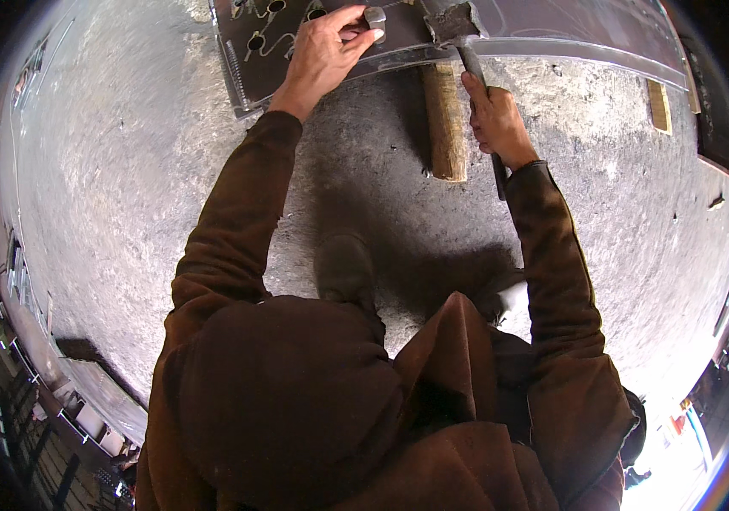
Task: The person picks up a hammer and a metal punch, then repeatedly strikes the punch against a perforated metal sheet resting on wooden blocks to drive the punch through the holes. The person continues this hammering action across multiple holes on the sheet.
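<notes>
1. Brown work clothing [288, 400] is seen nearest the camera, spread from five o'clock to eight o'clock, with one sleeve [237, 204] stretched past ten o'clock and the other [551, 255] at three o'clock.
2. Near twelve o'clock, a small metal block [374, 25] is gripped by the left hand [322, 60], pinched between thumb and fingers; whether the panel below is touched by the block cannot be told.
3. Between one and two o'clock, a hammer [470, 61] is held by the right hand [500, 123], whose fingers are closed around the handle.
4. The hammer's head [456, 23] is placed near one o'clock, to the right of the block and well apart from it; whether it is rested on the panel cannot be told.
5. A dark metal panel [568, 21] is stretched along the top, from eleven o'clock to two o'clock, and is marked with round holes between eleven and twelve.
6. A wooden post [445, 128] is laid on the rough floor [126, 213] at one o'clock, its far end hidden by the panel's edge.
7. A dark boot [345, 262] is seen at the dial's centre.
</notes>
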